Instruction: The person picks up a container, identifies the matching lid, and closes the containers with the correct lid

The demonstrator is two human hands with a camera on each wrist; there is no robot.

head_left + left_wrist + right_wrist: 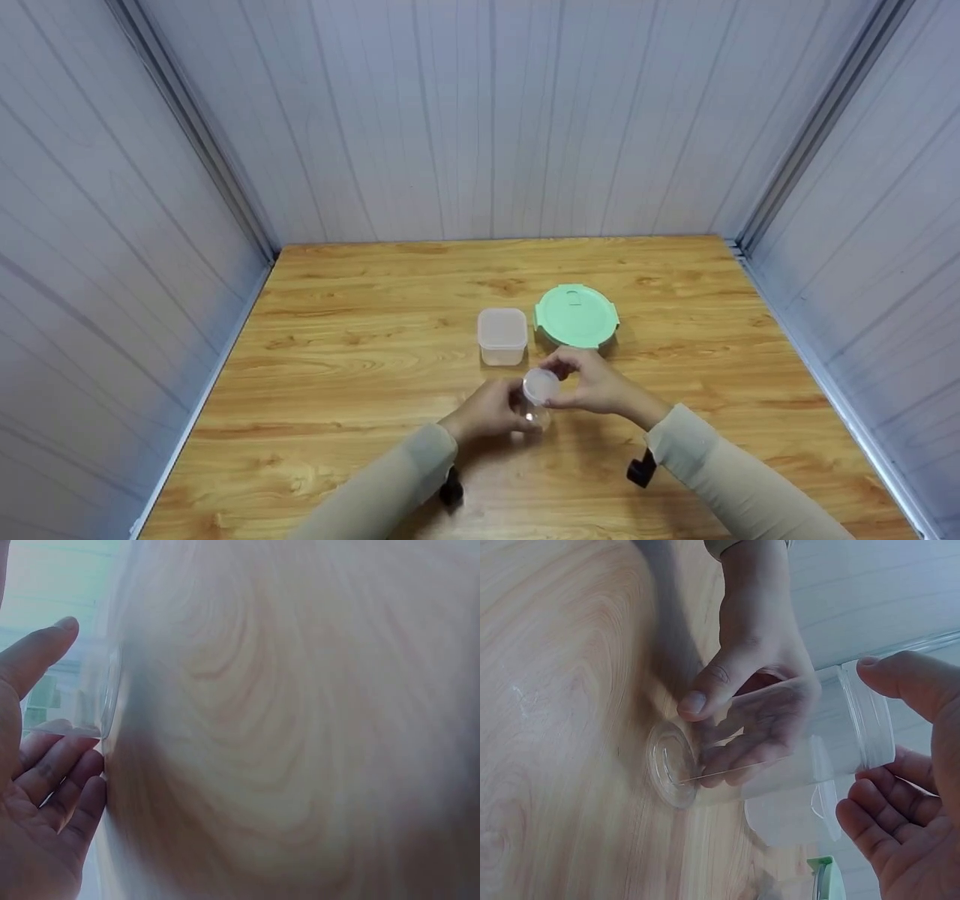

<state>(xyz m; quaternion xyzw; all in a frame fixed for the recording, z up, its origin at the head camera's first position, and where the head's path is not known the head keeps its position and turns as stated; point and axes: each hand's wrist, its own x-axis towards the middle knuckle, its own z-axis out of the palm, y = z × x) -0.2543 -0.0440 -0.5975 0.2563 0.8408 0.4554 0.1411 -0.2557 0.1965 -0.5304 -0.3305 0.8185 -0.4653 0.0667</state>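
A clear cylindrical jar [825, 724] stands upright on the wooden table, capped with a translucent whitish lid [541, 385]. My left hand [491, 411] grips the jar's lower body from the left, its thumb in front and fingers behind, as the right wrist view shows through the plastic. In the left wrist view the jar's base [111, 690] appears between thumb and fingers. From the right, my right hand [596, 384] holds the lid's rim between thumb and fingers. Whether the lid is loose or tight I cannot tell.
Just behind the jar stands a square translucent container [502, 337] with a pale lid. A round container with a mint-green clip lid [576, 316] sits to its right, near my right hand. Whitish panels [487, 120] enclose the wooden table [360, 300] at the back and both sides.
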